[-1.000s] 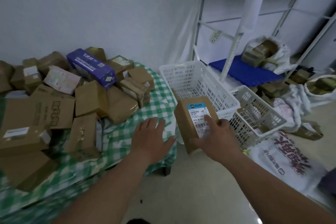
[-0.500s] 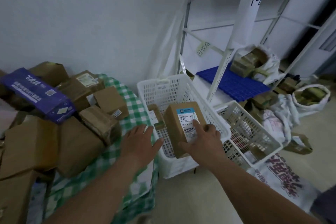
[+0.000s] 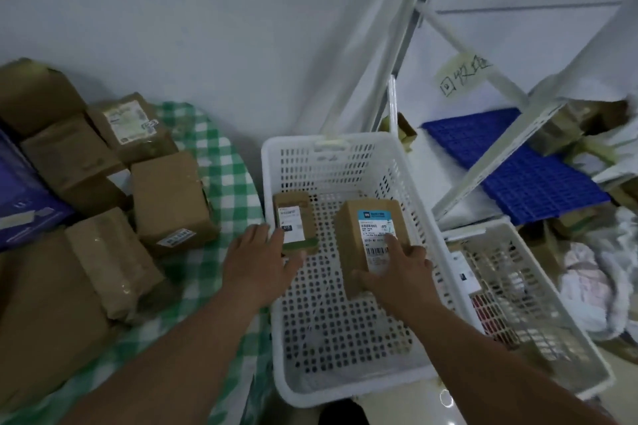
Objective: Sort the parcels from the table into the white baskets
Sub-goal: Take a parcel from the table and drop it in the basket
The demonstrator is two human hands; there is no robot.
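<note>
My right hand [image 3: 397,269] grips a brown parcel with a blue-topped label [image 3: 366,235] and holds it inside the near white basket [image 3: 297,386]. A smaller labelled parcel [image 3: 293,224] lies on that basket's perforated floor at the far left. My left hand [image 3: 259,262] hovers flat with relaxed fingers over the basket's left rim, its fingertips by the small parcel. Several brown parcels [image 3: 169,197] are piled on the green-checked table [image 3: 224,190] to the left.
A second white basket [image 3: 538,321] stands to the right with a few items in it. Behind it are a white shelf frame [image 3: 483,162] with a blue slatted panel [image 3: 518,166] and white bags of parcels. A purple box [image 3: 20,203] sits at the left edge.
My right hand has carried the labelled parcel from above the table's edge down into the near basket. My left hand has followed to the basket's left rim. The view has swung right and closer.
</note>
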